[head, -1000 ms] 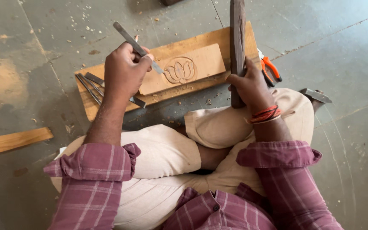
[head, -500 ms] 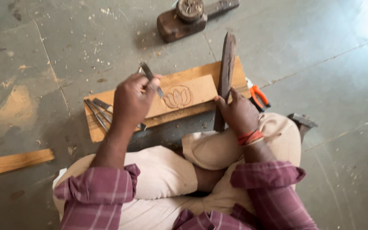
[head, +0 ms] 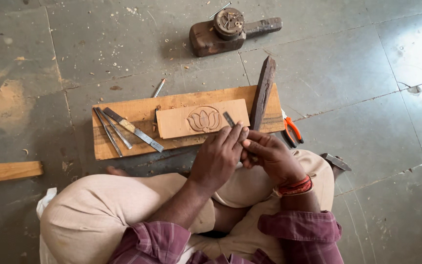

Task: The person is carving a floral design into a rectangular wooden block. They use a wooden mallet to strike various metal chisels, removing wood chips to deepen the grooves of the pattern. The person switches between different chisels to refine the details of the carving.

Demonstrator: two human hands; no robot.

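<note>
Left hand grip closed round one thin metal chisel; right hand grip closed round one dark wooden mallet stick. One pale carved lotus panel on one wooden baseboard; three spare flat steel chisels; one orange-handled pliers.

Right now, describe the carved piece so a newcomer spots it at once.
Find the wide wooden board on the grey floor in front of the seated person. On its middle lies a smaller, paler wooden block, just beyond the left hand. Unlike the metal chisels to its left, it bears a carved flower outline.
</note>
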